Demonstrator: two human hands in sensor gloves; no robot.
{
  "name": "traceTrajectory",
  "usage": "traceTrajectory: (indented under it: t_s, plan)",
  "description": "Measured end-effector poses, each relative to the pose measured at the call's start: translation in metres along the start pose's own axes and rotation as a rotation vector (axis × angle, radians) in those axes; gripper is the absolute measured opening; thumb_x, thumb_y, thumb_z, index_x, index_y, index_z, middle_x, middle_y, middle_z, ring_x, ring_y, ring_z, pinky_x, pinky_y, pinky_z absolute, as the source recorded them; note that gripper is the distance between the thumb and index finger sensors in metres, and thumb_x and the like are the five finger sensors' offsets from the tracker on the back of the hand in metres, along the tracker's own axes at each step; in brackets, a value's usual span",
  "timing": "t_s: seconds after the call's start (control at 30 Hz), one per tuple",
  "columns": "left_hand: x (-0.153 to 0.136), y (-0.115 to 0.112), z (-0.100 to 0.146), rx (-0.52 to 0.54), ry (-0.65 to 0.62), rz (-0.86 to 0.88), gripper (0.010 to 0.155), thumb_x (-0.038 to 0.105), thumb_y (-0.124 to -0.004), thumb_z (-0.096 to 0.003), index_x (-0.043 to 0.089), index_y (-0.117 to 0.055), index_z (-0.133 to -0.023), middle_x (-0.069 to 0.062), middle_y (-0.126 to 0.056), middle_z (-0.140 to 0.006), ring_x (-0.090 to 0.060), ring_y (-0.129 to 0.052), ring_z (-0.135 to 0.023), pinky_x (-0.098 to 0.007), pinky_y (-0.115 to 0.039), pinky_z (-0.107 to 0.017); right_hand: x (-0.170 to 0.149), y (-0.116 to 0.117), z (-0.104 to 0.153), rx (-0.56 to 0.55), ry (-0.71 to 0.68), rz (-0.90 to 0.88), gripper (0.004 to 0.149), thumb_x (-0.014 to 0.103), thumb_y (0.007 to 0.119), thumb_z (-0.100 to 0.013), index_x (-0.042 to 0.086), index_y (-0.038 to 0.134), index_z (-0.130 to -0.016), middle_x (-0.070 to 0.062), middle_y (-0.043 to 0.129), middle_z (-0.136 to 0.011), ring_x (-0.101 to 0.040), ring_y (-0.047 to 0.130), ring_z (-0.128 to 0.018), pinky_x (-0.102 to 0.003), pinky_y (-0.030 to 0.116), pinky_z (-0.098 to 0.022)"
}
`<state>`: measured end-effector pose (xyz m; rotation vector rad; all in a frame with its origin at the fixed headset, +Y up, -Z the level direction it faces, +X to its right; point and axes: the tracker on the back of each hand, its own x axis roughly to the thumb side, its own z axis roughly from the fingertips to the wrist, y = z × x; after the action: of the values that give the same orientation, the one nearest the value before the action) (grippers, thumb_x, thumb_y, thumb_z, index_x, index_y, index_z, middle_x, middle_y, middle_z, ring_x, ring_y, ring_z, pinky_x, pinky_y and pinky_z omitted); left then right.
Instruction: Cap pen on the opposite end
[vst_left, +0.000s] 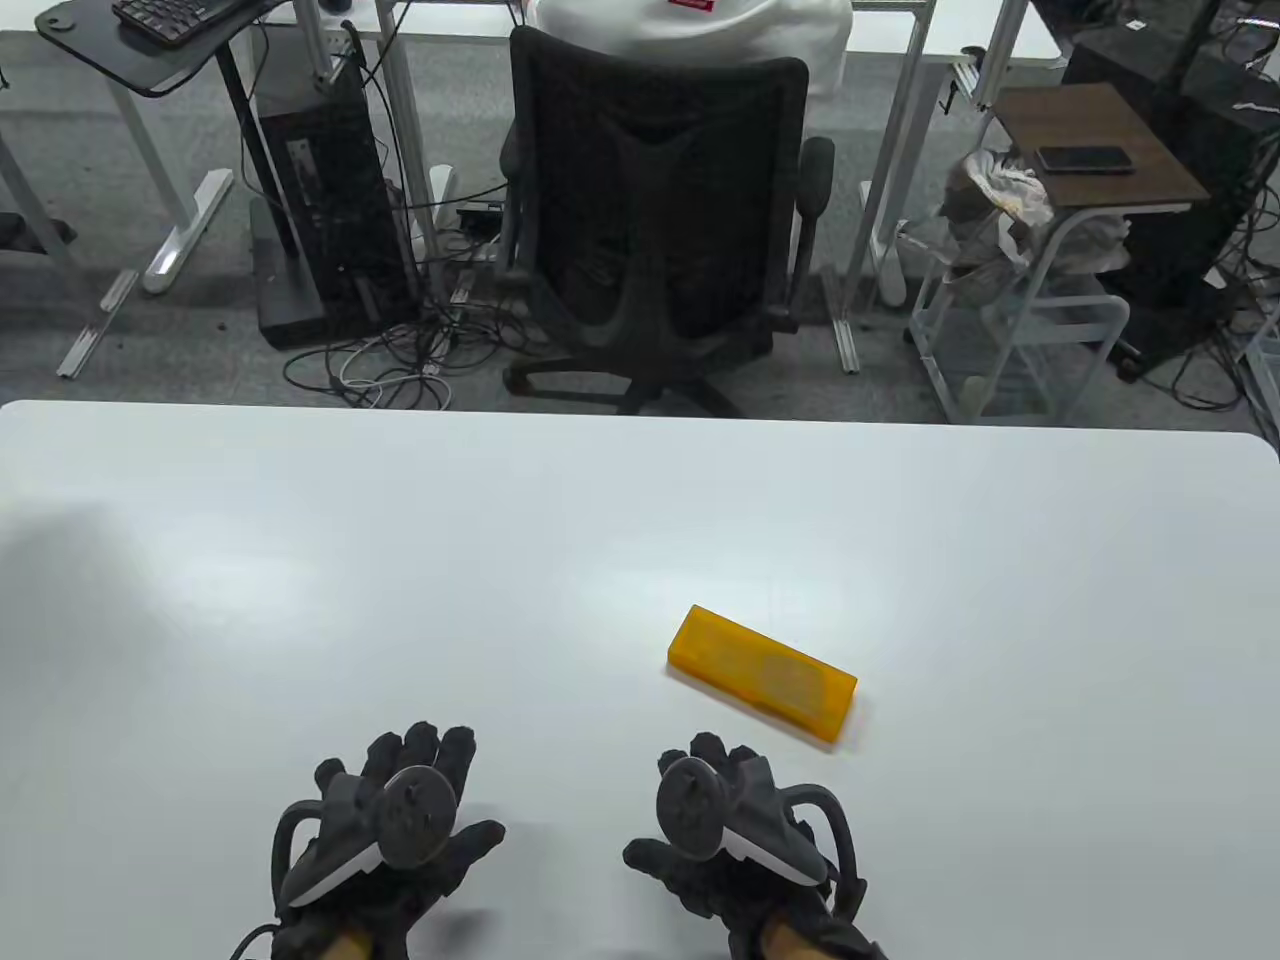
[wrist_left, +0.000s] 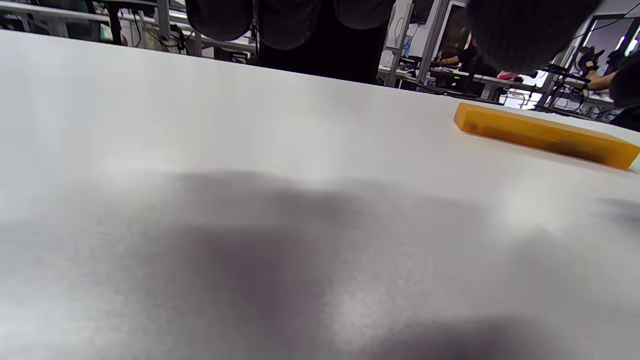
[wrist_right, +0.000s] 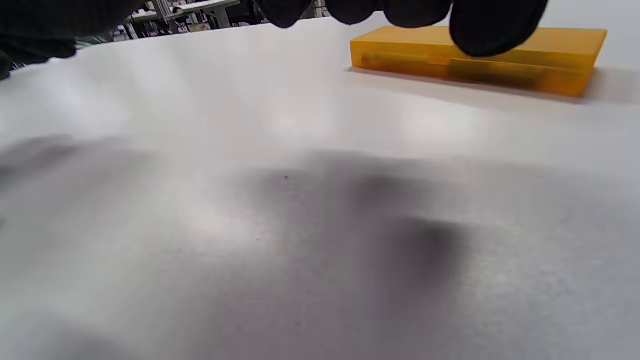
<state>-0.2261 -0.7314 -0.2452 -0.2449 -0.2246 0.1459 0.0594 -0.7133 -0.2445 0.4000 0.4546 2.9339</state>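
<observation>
one translucent orange plastic pen case (vst_left: 762, 675) lies closed on the white table (vst_left: 300, 560), a dark pen faintly visible inside, near two empty, open-fingered gloved hands, left hand (vst_left: 390, 835) and right hand (vst_left: 735, 830).

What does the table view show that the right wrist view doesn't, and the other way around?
Only the table view shows both gloved hands, the left hand and right hand, resting apart near the table's front edge, and an office chair beyond it. Only the right wrist view shows a dark, pen-like shape through the side wall of the orange case, with fingers hanging in front. Both show the closed case lying flat on the white table, untouched.
</observation>
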Motion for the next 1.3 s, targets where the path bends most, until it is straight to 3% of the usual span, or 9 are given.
traceTrajectory:
  t_s: [0.53, 0.67, 0.8, 0.9, 0.97, 1.03, 1.3]
  plan:
    - [-0.004, 0.004, -0.002, 0.01, -0.02, 0.113, 0.09, 0.064, -0.07, -0.0524, 0.018, -0.029, -0.118, -0.026, -0.034, -0.125, -0.058, -0.036, -0.112, -0.086, -0.026, -0.064, 0.0, 0.025, -0.012, 0.154, -0.033, -0.039, 0.084, 0.058, 0.076, -0.039, 0.019, 0.053, -0.11, -0.017, 0.044, -0.118, -0.054, 0.041, -0.105, -0.071, 0.056, -0.065]
    - [0.002, 0.007, -0.002, 0.015, -0.046, 0.087, 0.089, 0.064, -0.07, -0.0524, 0.018, -0.03, -0.118, -0.026, -0.034, -0.125, -0.058, -0.037, -0.112, -0.086, -0.026, -0.064, -0.006, 0.02, -0.012, 0.086, 0.002, -0.016, 0.082, 0.055, 0.081, -0.037, 0.021, 0.056, -0.108, -0.014, 0.046, -0.118, -0.052, 0.041, -0.106, -0.071, 0.055, -0.067]
    - [0.003, 0.007, -0.002, 0.022, -0.053, 0.117, 0.089, 0.063, -0.07, -0.0525, 0.018, -0.03, -0.118, -0.026, -0.035, -0.125, -0.058, -0.037, -0.112, -0.086, -0.026, -0.064, -0.029, -0.002, -0.013, 0.005, 0.137, -0.001, 0.083, 0.055, 0.083, -0.034, 0.025, 0.057, -0.107, -0.01, 0.046, -0.119, -0.048, 0.043, -0.108, -0.069, 0.054, -0.07]
    - [0.002, 0.004, -0.004, 0.001, -0.051, 0.121, 0.089, 0.063, -0.07, -0.0525, 0.018, -0.03, -0.118, -0.026, -0.035, -0.124, -0.058, -0.037, -0.112, -0.086, -0.026, -0.063, -0.058, -0.026, -0.016, -0.206, 0.296, -0.073, 0.084, 0.054, 0.083, -0.034, 0.029, 0.053, -0.108, -0.006, 0.045, -0.12, -0.044, 0.041, -0.111, -0.07, 0.048, -0.073]
    - [0.0, 0.001, -0.004, -0.012, -0.051, 0.132, 0.089, 0.063, -0.07, -0.0526, 0.017, -0.03, -0.118, -0.026, -0.035, -0.124, -0.058, -0.037, -0.111, -0.086, -0.026, -0.063, -0.083, -0.027, -0.024, -0.289, 0.438, -0.178, 0.084, 0.055, 0.082, -0.035, 0.03, 0.051, -0.109, -0.005, 0.044, -0.121, -0.042, 0.038, -0.112, -0.071, 0.042, -0.074]
    - [0.0, -0.002, -0.003, -0.021, -0.061, 0.153, 0.089, 0.063, -0.07, -0.0526, 0.017, -0.03, -0.118, -0.027, -0.036, -0.124, -0.059, -0.037, -0.111, -0.086, -0.026, -0.063, -0.101, -0.016, -0.034, -0.233, 0.563, -0.27, 0.087, 0.055, 0.081, -0.036, 0.031, 0.043, -0.11, -0.003, 0.036, -0.122, -0.041, 0.031, -0.114, -0.07, 0.036, -0.076]
    - [-0.001, -0.007, -0.007, -0.063, -0.068, 0.145, 0.089, 0.063, -0.07, -0.0526, 0.017, -0.03, -0.117, -0.027, -0.037, -0.124, -0.058, -0.037, -0.111, -0.086, -0.026, -0.063, -0.121, 0.014, -0.066, -0.068, 0.662, -0.268, 0.093, 0.051, 0.079, -0.041, 0.034, 0.018, -0.109, 0.006, 0.014, -0.12, -0.03, 0.009, -0.113, -0.063, 0.029, -0.082]
